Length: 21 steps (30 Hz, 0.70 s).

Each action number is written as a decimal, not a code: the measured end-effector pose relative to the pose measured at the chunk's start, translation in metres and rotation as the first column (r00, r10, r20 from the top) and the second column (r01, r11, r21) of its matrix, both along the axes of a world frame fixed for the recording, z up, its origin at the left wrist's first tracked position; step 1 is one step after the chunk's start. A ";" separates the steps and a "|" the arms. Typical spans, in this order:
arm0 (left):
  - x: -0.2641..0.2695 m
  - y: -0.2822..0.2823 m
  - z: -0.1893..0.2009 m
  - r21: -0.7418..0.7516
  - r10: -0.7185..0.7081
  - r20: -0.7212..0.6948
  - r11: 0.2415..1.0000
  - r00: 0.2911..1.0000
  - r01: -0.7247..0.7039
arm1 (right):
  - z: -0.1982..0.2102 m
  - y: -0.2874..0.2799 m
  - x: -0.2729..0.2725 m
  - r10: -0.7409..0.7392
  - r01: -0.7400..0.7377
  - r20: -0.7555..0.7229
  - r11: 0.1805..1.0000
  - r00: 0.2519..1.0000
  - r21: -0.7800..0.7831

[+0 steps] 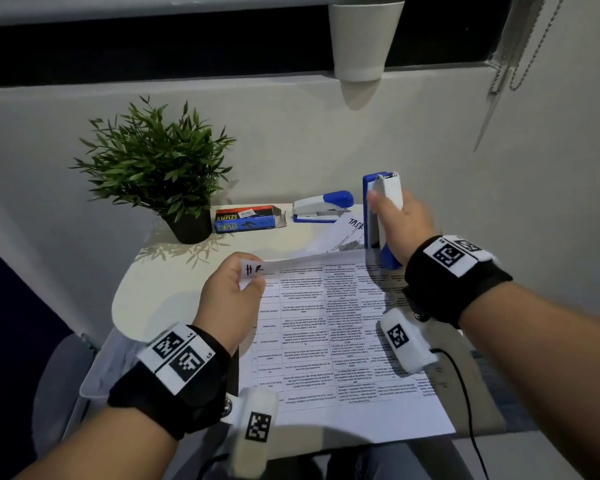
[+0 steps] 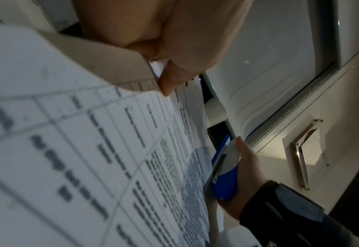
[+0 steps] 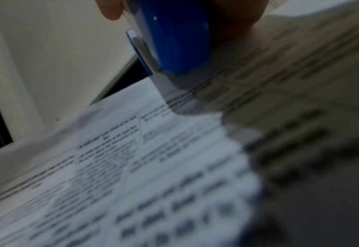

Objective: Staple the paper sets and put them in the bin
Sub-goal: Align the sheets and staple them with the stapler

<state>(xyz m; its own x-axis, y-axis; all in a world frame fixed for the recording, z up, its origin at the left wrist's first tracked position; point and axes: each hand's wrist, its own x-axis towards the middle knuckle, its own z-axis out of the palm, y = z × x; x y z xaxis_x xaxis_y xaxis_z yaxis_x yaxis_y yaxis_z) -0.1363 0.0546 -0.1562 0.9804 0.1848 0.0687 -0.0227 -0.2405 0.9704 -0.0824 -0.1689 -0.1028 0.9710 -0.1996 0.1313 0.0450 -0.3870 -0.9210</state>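
A: From the head view, we had our right hand wrapped round the stapler, its long axis running twelve to six, mouth down at the paper set's two o'clock corner.

B: And our left hand pinched the ten o'clock corner, labelled slip included. The right was nearer the stapling spot.

A: The left wrist view showed our thumb clamping that corner, the stapler off toward four o'clock.

B: The right wrist view, blurred, showed the blue stapler tip just above the sheet. We saw no bin anywhere.
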 end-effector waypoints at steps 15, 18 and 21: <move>-0.004 0.006 -0.002 0.062 0.028 0.040 0.998 0.999 -0.031 | 0.017 -0.023 0.013 -0.212 0.215 -0.047 0.971 0.976 0.100; -0.003 0.009 -0.003 0.064 0.069 0.038 0.995 0.997 -0.071 | 0.027 -0.041 0.012 -0.291 0.294 -0.039 0.945 0.956 0.146; -0.001 0.010 -0.003 0.026 0.131 0.013 0.991 0.991 -0.131 | 0.035 -0.056 0.006 -0.282 0.297 -0.104 0.938 0.954 0.178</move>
<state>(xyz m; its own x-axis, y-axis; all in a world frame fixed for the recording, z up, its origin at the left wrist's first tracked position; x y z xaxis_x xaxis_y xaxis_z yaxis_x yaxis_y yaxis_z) -0.1372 0.0650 -0.1592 0.9469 0.3096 0.0866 -0.0003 -0.2684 0.9633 -0.0766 -0.2248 -0.0679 0.8732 -0.4873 -0.0079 -0.1155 -0.1912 -0.9747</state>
